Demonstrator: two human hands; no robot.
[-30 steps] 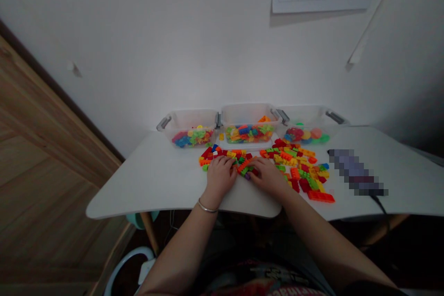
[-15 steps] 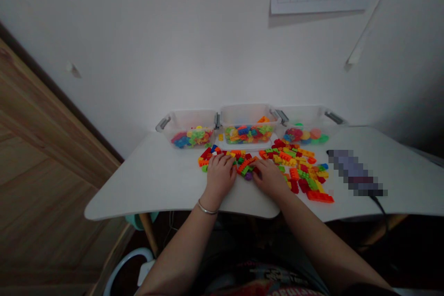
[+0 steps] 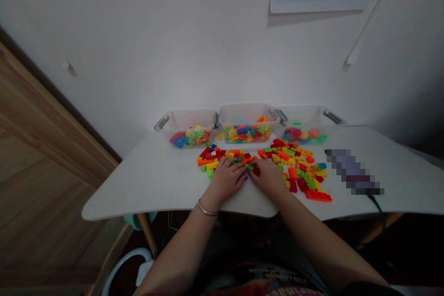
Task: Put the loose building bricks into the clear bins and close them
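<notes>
Bricks lie loose before the bins, left hand and right hand close together among them, any grip unclear.

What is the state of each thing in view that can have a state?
left hand: palm down, fingers on the bricks
right hand: palm down, fingers on the bricks
plastic building bricks: spread loosely on the table
left bin: lidless, holds bricks
middle bin: lidless, holds bricks
right bin: lidless, holds round pieces
bracelet: worn on left wrist
</notes>
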